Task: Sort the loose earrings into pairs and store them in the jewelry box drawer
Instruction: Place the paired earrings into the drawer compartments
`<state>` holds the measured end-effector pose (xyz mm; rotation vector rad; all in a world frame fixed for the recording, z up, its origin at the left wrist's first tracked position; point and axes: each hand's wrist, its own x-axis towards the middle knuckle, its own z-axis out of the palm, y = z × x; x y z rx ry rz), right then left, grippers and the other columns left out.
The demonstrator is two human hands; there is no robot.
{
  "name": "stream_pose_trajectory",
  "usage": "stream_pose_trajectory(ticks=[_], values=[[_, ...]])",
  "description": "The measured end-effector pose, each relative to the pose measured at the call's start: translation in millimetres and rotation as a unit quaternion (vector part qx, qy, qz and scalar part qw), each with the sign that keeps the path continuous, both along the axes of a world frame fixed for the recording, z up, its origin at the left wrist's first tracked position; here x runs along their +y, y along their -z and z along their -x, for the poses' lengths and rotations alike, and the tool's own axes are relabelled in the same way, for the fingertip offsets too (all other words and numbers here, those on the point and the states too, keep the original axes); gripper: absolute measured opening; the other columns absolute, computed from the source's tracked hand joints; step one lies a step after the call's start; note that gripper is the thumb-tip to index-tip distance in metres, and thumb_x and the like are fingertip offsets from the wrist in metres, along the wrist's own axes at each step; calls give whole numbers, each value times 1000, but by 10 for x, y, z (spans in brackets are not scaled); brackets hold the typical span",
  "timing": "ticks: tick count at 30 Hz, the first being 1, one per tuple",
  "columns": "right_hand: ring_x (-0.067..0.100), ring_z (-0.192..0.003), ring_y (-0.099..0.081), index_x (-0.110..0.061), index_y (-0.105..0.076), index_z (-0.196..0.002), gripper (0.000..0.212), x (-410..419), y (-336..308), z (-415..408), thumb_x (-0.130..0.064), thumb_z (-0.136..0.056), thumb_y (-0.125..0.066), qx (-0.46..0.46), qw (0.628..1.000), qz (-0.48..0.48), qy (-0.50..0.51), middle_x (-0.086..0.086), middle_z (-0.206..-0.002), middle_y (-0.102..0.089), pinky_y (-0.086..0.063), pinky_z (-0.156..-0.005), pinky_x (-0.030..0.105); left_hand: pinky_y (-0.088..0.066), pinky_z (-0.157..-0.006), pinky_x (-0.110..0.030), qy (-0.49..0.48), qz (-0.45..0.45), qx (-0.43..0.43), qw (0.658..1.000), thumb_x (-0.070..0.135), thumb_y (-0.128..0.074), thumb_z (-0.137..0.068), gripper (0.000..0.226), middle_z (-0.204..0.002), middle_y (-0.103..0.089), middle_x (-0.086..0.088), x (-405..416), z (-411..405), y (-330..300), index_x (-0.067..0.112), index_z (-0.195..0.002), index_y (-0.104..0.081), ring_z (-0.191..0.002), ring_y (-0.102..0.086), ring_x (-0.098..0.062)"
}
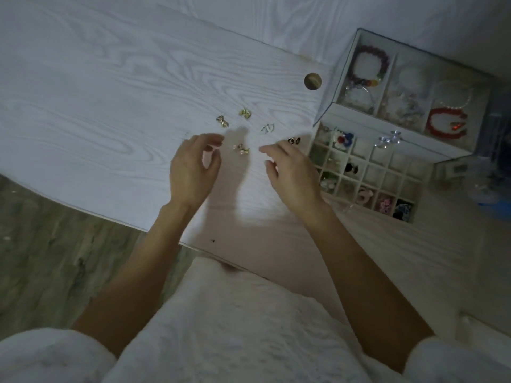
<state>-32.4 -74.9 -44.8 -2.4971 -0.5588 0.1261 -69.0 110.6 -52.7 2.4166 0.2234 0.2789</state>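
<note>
Both hands hover loose and hold nothing, my left hand (193,164) and right hand (290,172) flanking the pink earrings (241,149). Five small clusters of earrings lie on the worktop (110,106); the drawer (367,172) stands open beside them, partly filled.

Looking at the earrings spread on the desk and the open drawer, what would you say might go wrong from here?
The round desk hole lies near the gold earrings; a nudged one might drop in. The right hand hovers beside the dark earrings and may brush them. Many cells in the drawer are already occupied, so pairs might get mixed.
</note>
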Motion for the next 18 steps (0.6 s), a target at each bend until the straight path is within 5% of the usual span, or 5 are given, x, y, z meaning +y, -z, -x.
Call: stream_pose_trajectory(ticks=[6, 11, 18], values=[[29, -109, -47, -18, -52, -130, 46, 520, 329, -160, -4, -87, -59, 21, 994, 73, -73, 12, -122, -50, -53, -76, 39, -44, -82, -30, 23, -18, 25, 999, 14, -61, -84, 28, -105, -64, -4, 453, -336, 45, 12, -112, -60, -93, -58, -18], [32, -91, -55, -6, -67, -108, 33, 575, 454, -196, 8, -79, -63, -3, 996, 76, -55, 14, -100, -61, -54, -60, 44, -41, -87, -32, 118, -76, 126, 982, 20, -66, -82, 39, -118, -58, -11, 355, -776, 186, 12, -120, -59, -105, -55, -28], [31, -73, -58, 1, -67, -81, 30, 584, 426, -143, 23, -61, -62, -24, 996, 85, -24, 15, -82, -64, -53, -49, 36, -43, -71, -27, 130, -61, 115, 983, 14, -63, -83, 14, -94, -65, -11, 278, -803, 233, 11, -93, -72, -83, -61, -25]])
